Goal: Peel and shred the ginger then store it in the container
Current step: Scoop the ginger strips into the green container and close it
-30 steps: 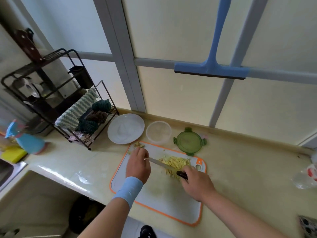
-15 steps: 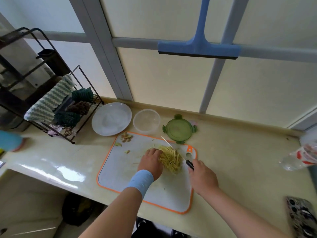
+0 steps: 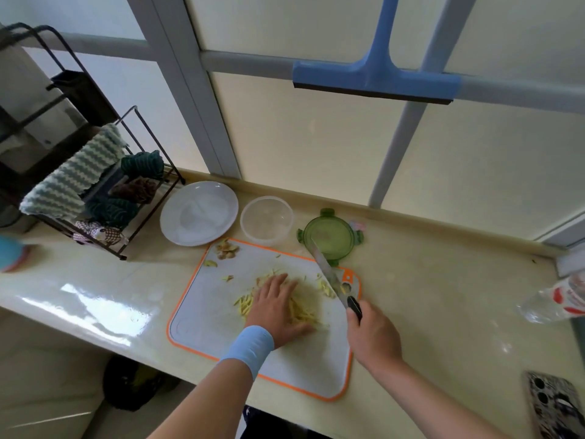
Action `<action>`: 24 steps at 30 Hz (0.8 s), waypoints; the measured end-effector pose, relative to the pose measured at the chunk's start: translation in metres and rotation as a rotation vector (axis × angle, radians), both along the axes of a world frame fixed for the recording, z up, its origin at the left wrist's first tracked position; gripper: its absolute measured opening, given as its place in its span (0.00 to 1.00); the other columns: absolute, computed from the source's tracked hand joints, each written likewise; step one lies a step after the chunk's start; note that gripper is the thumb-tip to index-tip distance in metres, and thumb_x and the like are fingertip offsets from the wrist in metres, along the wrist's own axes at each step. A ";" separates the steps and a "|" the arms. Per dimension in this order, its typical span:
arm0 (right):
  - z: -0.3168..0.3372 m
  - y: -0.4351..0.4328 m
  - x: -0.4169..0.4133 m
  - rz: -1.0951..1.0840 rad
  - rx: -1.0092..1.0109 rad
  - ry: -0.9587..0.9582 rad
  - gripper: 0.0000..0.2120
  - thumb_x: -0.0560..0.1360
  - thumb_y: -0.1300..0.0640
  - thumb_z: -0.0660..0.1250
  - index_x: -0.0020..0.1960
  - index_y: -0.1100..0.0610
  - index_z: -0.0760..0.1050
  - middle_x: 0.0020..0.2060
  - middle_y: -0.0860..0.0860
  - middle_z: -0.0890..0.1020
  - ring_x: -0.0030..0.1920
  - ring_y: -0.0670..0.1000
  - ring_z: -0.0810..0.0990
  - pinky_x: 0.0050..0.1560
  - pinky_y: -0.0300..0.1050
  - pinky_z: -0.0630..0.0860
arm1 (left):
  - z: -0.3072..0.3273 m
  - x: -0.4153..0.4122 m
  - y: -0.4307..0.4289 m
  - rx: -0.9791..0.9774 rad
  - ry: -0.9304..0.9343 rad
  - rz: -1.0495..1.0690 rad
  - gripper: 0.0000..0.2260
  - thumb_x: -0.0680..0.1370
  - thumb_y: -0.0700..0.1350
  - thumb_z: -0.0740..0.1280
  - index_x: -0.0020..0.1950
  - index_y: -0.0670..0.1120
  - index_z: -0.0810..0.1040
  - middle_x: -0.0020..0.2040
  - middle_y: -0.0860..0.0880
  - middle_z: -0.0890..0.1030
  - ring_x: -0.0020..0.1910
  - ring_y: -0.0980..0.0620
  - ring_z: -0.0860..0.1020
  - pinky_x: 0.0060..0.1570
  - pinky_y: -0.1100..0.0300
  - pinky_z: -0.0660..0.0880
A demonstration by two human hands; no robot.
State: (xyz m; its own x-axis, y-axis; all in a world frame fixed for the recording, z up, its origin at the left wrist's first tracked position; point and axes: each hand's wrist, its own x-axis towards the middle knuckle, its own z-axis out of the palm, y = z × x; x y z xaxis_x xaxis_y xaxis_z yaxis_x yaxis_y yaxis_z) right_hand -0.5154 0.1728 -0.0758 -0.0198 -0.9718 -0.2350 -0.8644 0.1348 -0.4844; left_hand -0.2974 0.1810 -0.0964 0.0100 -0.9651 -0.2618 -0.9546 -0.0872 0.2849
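1. The counter [image 3: 443,312] carries everything across the middle of the frame. A bottle [image 3: 557,301] at the right edge and what looks like a phone [image 3: 554,403] at lower right are cut off.
2. The cutting board [image 3: 202,312] sits at centre, just in front of the container [image 3: 267,219], likely so the shreds have a short trip.
3. The left hand [image 3: 275,307] lies flat, fingers straight, palm down on the shredded ginger [image 3: 304,308] mid-board. It seems to be gathering the pile, and hides much of it.
4. The right hand [image 3: 373,337] is curled round the black handle of the knife [image 3: 329,274]. The blade points up the frame with its tip over the lid [image 3: 329,237], probably kept clear of the other hand. I cannot tell whether the blade touches the board.
5. The container stands open and looks empty, with the green lid beside it to the right, so I judge storing has not begun.
6. The peels [image 3: 227,248] sit in the board's upper-left corner, apart from the shreds.
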 end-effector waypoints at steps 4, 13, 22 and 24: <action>-0.004 -0.001 -0.010 0.035 0.005 0.050 0.12 0.79 0.48 0.62 0.54 0.55 0.77 0.50 0.55 0.81 0.51 0.60 0.80 0.46 0.50 0.74 | -0.009 -0.031 -0.002 0.030 -0.104 -0.096 0.43 0.69 0.68 0.68 0.79 0.55 0.54 0.79 0.51 0.52 0.79 0.46 0.48 0.77 0.49 0.44; -0.005 0.022 0.017 0.056 0.165 -0.134 0.11 0.79 0.47 0.63 0.46 0.54 0.75 0.45 0.55 0.82 0.49 0.60 0.80 0.41 0.49 0.70 | -0.020 0.010 0.016 -0.295 0.176 0.287 0.35 0.72 0.65 0.63 0.71 0.43 0.70 0.70 0.43 0.70 0.70 0.42 0.66 0.72 0.48 0.63; -0.014 0.028 0.008 -0.144 0.316 -0.274 0.16 0.82 0.45 0.58 0.38 0.51 0.70 0.37 0.51 0.80 0.44 0.57 0.79 0.41 0.47 0.72 | -0.036 0.019 0.023 -0.160 0.263 0.379 0.44 0.71 0.71 0.50 0.80 0.45 0.55 0.81 0.47 0.54 0.80 0.48 0.48 0.76 0.59 0.43; -0.014 0.034 0.020 -0.065 0.348 -0.275 0.16 0.81 0.47 0.59 0.36 0.50 0.68 0.34 0.48 0.77 0.42 0.55 0.77 0.36 0.45 0.68 | -0.038 0.013 0.021 -0.176 0.288 0.376 0.45 0.71 0.71 0.51 0.80 0.43 0.56 0.80 0.46 0.55 0.79 0.48 0.50 0.76 0.60 0.43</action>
State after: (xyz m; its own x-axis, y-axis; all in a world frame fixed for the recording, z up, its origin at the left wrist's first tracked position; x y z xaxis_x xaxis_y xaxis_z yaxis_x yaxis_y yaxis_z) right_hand -0.4951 0.2068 -0.0902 0.0311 -0.8327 -0.5529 -0.6940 0.3801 -0.6115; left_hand -0.2844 0.2020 -0.1346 0.3167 -0.9382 -0.1392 -0.7466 -0.3371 0.5735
